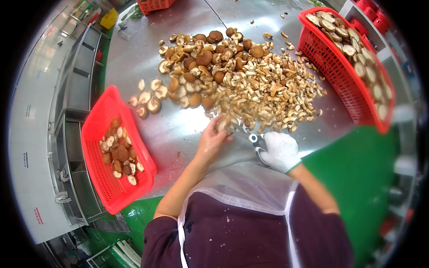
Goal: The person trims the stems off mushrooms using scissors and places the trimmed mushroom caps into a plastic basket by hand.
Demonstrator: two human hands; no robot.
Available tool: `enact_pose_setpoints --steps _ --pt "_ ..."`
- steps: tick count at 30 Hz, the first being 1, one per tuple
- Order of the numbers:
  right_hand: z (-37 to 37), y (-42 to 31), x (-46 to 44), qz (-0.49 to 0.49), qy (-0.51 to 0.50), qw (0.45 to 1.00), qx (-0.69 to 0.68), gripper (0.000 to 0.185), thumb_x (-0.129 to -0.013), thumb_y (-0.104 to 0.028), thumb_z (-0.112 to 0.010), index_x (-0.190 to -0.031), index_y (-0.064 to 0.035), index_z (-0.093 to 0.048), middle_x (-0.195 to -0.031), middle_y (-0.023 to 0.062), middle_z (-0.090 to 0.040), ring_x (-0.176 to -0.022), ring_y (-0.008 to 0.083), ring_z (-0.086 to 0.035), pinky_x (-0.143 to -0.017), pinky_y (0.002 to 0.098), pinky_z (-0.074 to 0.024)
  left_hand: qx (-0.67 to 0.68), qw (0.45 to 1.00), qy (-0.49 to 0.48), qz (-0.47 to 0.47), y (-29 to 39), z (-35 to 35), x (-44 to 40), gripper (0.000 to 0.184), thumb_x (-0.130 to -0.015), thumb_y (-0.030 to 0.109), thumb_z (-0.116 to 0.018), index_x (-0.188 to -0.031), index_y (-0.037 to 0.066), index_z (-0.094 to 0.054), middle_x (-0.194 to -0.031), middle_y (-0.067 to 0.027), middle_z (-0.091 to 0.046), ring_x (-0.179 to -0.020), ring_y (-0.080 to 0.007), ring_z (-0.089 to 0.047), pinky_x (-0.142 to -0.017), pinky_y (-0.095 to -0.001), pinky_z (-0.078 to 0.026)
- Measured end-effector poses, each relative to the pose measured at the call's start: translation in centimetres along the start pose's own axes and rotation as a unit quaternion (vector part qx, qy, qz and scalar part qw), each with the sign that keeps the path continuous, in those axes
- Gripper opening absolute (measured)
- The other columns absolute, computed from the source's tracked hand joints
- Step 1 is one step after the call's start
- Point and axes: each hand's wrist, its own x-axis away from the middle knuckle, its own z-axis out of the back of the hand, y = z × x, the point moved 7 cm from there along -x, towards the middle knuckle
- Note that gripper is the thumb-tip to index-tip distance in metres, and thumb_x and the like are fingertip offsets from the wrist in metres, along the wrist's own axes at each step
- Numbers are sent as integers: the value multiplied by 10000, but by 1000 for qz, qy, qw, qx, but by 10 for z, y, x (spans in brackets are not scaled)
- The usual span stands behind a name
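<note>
1. Taking my clock from the bare left hand [211, 139], I see its fingers pinched around a mushroom [222, 123] just above centre, scissors [256, 141] close by at four o'clock. I can't tell whether the blades touch it. With no glove there, a cut made too close could nick a fingertip.

2. The gloved right hand [280, 152], at three to four o'clock, has its fingers wrapped around the scissors' handles. If the glove is damp, I'd expect the grip to slide.

3. Mushrooms with brown caps [204, 58] spread between eleven and twelve, small pieces [272, 91] between one and two. The heaps merge on the worktop [132, 58], so a careless sweep could mix them.

4. The nine o'clock basket [120, 196] seems to jut past the edge; an elbow knock could tip it.

5. The two o'clock basket [333, 73] is heaped with pale slices or caps [359, 58]; a bump could spill some onto the green floor [353, 165].
</note>
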Motion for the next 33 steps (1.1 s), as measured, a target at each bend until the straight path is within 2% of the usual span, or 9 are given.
enact_pose_setpoints --steps 4,8,11,14,17,21,26,30,33 --pt "17 5 -4 107 82 990 28 230 -749 -289 -693 -748 -71 -621 -710 149 -624 -662 327 -623 -628 450 -500 -103 988 -100 64 -4 -5 -3 396 -899 17 -526 -1278 -47 -431 -1067 -119 -627 -805 -163 -643 -709 -254 -548" --pt "28 16 -11 171 64 981 69 215 -747 -260 -693 -795 -70 -604 -756 111 -605 -732 292 -620 -671 417 -474 -176 960 -203 80 8 -13 1 413 -887 73 -544 -1273 -38 -449 -949 -102 -650 -775 -108 -618 -596 -217 -471" --pt "25 20 -13 168 14 982 81 216 -753 -266 -687 -803 -71 -607 -770 111 -608 -751 288 -625 -677 416 -474 -234 942 -213 109 21 -22 8 434 -869 46 -524 -1285 -47 -443 -934 -95 -645 -752 -108 -607 -601 -221 -462" --pt "23 16 -11 174 -7 981 83 226 -748 -284 -688 -797 -76 -613 -749 116 -614 -734 292 -632 -662 420 -483 -226 937 -248 99 17 -24 10 471 -848 46 -533 -1299 -58 -442 -911 -89 -637 -721 -104 -590 -602 -223 -450" --pt "15 13 -9 145 -55 985 80 232 -740 -301 -688 -780 -83 -619 -728 119 -623 -709 300 -640 -641 428 -492 -218 943 -227 106 20 -27 15 508 -825 54 -551 -1306 -66 -442 -893 -89 -630 -713 -103 -584 -606 -229 -452" --pt "9 17 -4 158 -27 984 80 227 -755 -307 -676 -747 -84 -630 -668 123 -634 -632 319 -645 -599 436 -517 -195 945 -234 123 12 -25 16 511 -811 65 -572 -1291 -69 -457 -895 -95 -629 -719 -106 -587 -604 -230 -451" --pt "-1 17 -5 135 -73 985 79 219 -762 -313 -669 -729 -98 -649 -650 121 -641 -609 317 -646 -584 434 -524 -175 954 -203 138 10 -24 15 499 -807 57 -566 -1276 -79 -463 -895 -99 -628 -722 -107 -592 -604 -228 -453" --pt "-17 18 -5 120 -60 990 36 227 -778 -328 -654 -737 -104 -653 -678 124 -647 -639 326 -647 -600 442 -523 -168 966 -138 138 -1 -7 17 484 -810 62 -576 -1278 -13 -481 -932 -87 -624 -735 -117 -590 -617 -234 -458" --pt "-27 23 -3 79 -35 996 -9 237 -801 -333 -641 -750 -102 -646 -715 133 -650 -684 347 -644 -622 452 -518 -204 974 -50 81 12 39 28 429 -826 89 -583 -1249 53 -514 -1010 -75 -621 -765 -121 -589 -633 -245 -467"
